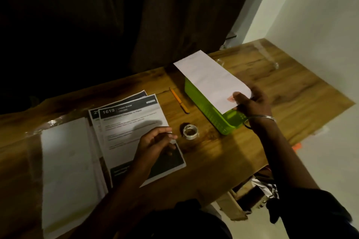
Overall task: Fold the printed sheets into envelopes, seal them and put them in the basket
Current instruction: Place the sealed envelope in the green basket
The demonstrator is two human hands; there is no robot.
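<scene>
1. Currently the right hand [250, 103] pinches the envelope [209, 77] by its near end, right of centre, over the basket [209, 110].
2. Light and floppy, it likely wants an edge pinch.
3. Left hand [155, 141] rests loose, holding nothing, on the printed sheet [126, 132], lower centre.

The envelope [209, 79] covers most of the green basket [204, 106]; small text on the printed sheet [132, 122] is too blurred to read

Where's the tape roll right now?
Head view, centre: the tape roll lies between the printed sheet and the green basket, just right of the left hand.
</scene>
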